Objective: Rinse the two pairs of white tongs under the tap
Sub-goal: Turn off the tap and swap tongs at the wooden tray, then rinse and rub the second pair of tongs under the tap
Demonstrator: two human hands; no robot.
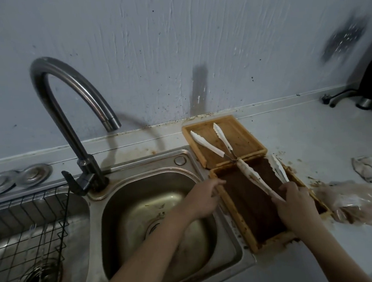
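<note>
Right hand [295, 201] gripping soiled tongs [254, 176] over brown-filled tray [234, 217], left hand [204, 198] seemingly empty, loose

sink basin [127, 204] open | tap [70, 119] arches above | wire rack [23, 224] blocks left

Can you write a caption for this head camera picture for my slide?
At the sink, the right hand grips dirty white tongs over a tray of brown powder; another pair waits behind.

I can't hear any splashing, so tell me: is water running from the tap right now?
No: the tap spout shows no stream, and the sink basin below it looks undisturbed.
</note>
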